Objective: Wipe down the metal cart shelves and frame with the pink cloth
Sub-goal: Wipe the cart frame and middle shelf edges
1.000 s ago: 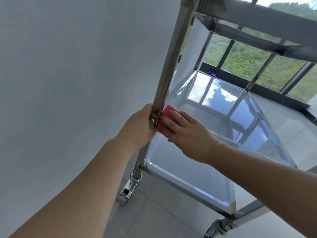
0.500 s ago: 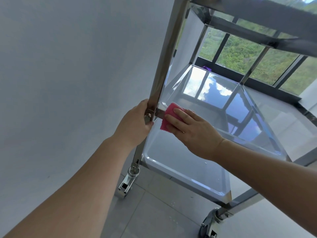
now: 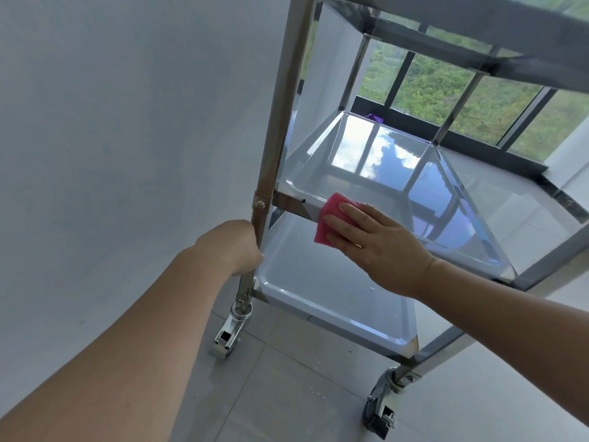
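Pink cloth [image 3: 331,221] is on the front rail [image 3: 293,207] of the cart's middle shelf [image 3: 382,173], right hand [image 3: 379,247] pressing it flat with straight fingers, left hand [image 3: 236,247] wrapped around the corner post [image 3: 283,106] just under the bracket [image 3: 262,204].

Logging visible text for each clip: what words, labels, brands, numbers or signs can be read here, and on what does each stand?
None can be read in this view.
Metal cart: no label, brand or number shows on the upright post, bolted bracket, lower shelf or caster.
Pink cloth: no tag or print shows.
Wall: no sign.
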